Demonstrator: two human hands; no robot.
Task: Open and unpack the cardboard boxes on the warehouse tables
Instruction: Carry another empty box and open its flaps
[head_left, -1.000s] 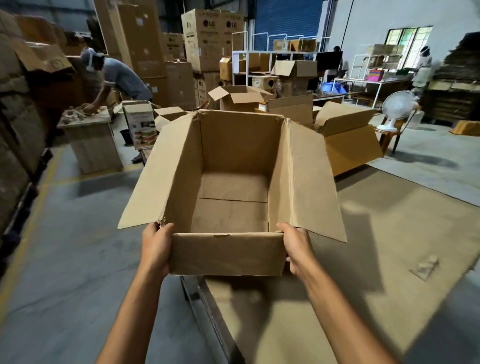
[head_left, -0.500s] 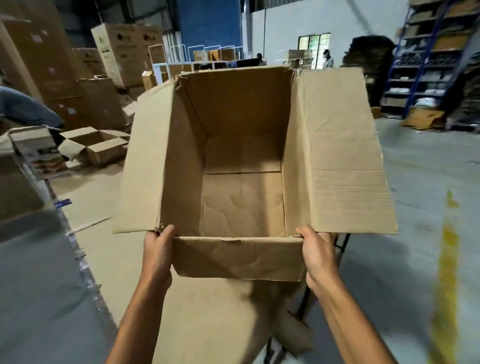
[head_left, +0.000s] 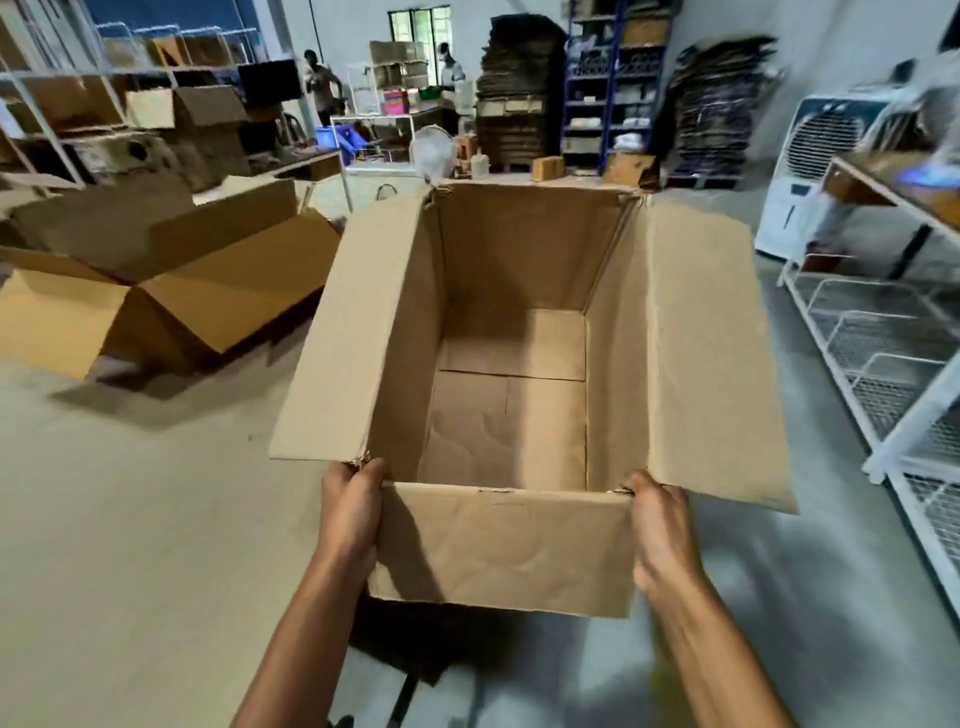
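An open brown cardboard box (head_left: 506, 551) hangs in front of me, held up off the table. Its four flaps stand outward and its inside is bare, with only the folded bottom flaps showing. My left hand (head_left: 350, 514) clamps the near left corner. My right hand (head_left: 660, 530) clamps the near right corner. The box sits over the right edge of the cardboard-covered table (head_left: 130, 519).
Another open cardboard box (head_left: 171, 291) lies on the table at the left. White wire racks (head_left: 883, 364) line the right side, with a white air cooler (head_left: 815, 171) behind them. Stacked flattened cartons (head_left: 519, 88), shelving and two people stand at the back.
I have turned to the right while carrying the box. The view swung from the left stacks and the bent-over worker to the racks and cooler. Both hands keep the same hold.
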